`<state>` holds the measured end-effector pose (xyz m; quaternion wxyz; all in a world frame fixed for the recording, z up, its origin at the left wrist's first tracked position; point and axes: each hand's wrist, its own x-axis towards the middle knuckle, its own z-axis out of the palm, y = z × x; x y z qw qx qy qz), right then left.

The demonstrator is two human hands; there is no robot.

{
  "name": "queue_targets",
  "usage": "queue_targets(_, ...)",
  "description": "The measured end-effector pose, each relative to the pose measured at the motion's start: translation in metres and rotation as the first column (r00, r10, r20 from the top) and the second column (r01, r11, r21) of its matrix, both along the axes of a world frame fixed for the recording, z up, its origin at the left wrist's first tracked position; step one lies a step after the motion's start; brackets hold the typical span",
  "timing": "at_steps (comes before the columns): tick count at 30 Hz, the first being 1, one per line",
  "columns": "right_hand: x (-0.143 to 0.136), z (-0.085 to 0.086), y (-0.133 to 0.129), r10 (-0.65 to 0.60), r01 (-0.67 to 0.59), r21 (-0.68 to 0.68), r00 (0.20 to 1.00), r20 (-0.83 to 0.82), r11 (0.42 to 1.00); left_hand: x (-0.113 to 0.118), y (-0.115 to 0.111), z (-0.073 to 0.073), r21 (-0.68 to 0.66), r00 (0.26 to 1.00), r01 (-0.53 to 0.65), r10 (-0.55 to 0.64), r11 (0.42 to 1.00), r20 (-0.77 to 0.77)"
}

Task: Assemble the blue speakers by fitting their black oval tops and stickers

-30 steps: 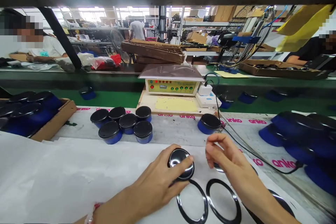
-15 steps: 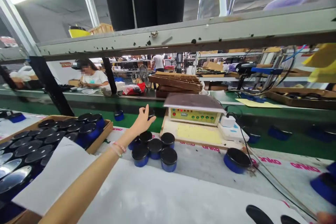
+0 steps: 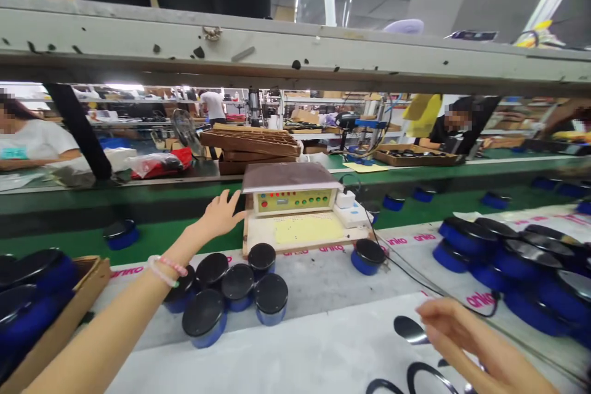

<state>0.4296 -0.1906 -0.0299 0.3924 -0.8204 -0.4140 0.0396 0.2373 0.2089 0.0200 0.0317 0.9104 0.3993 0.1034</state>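
My left hand (image 3: 224, 214) is stretched over the green belt with its fingers spread, just left of a control box (image 3: 290, 194) with a brown top and several buttons. Nothing shows in its fingers. Below the wrist, several round blue pieces with black tops, one of them a blue piece (image 3: 271, 298), stand grouped on the white-covered bench. My right hand (image 3: 466, 341) is at the lower right, fingers loosely curved and thumb apart, with nothing visible in it. Beside it lie a glossy black disc (image 3: 410, 329) and black rings (image 3: 427, 375).
A cardboard tray (image 3: 87, 286) of blue pieces stands at left. Stacked blue pieces (image 3: 517, 258) fill the right side. A single piece (image 3: 368, 255) sits by the cables. More pieces lie on the belt (image 3: 170, 221). A metal shelf (image 3: 323, 55) crosses above; co-workers sit beyond.
The view has swung right. My left hand has opened; the dark round piece earlier at its fingers no longer shows there. My right hand has come further into view.
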Motion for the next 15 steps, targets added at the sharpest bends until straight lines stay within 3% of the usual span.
queue_targets(2,0.011,0.008,0.013,0.102,-0.094,-0.137,0.993,0.052,0.986,0.009,-0.032,0.013,0.007,0.988,0.152,-0.152,0.988,-0.022)
queue_targets(4,0.028,0.009,0.025,0.179,-0.145,-0.177,0.965,0.194,0.974,0.011,-0.068,0.023,-0.035,0.955,0.284,-0.286,0.958,-0.074)
queue_targets(7,0.059,0.001,0.044,0.296,-0.233,-0.186,0.815,0.498,0.954,-0.001,-0.117,0.03,-0.148,0.912,0.361,-0.382,0.921,-0.147)
queue_targets(9,0.079,-0.008,0.056,0.333,-0.261,-0.21,0.665,0.668,0.942,-0.013,-0.145,0.029,-0.219,0.915,0.316,-0.357,0.923,-0.187)
queue_targets(12,0.1,-0.019,0.074,0.365,-0.283,-0.254,0.473,0.802,0.925,-0.025,-0.181,0.021,-0.225,0.95,0.127,-0.184,0.966,-0.253)
queue_targets(15,0.106,-0.022,0.086,0.365,-0.297,-0.252,0.433,0.824,0.921,-0.035,-0.216,0.002,-0.136,0.975,-0.002,-0.028,0.991,-0.222)
